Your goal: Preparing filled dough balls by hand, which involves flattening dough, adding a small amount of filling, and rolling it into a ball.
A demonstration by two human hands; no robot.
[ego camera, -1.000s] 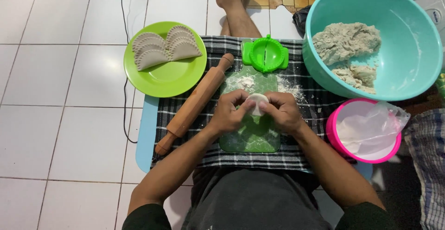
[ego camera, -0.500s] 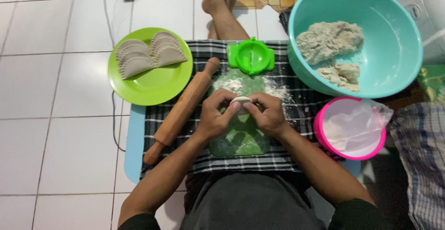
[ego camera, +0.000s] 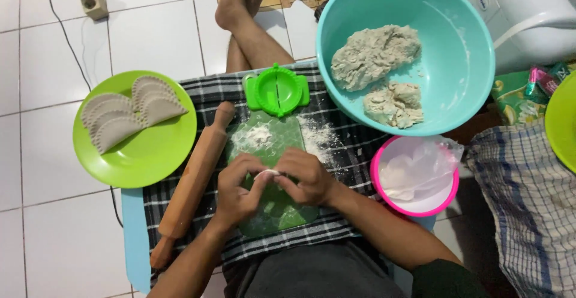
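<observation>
white tiled floor (ego camera: 54, 226) | on it: green plate (ego camera: 150, 160), teal bowl (ego camera: 468, 64), checked cloth (ego camera: 336, 148)

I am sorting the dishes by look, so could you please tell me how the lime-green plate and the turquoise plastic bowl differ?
The lime-green plate is flat and shallow, whereas the turquoise plastic bowl is deep and larger. The plate carries shaped, crimped half-moon pastries, while the bowl holds rough lumps of dough. Both are round.
</observation>
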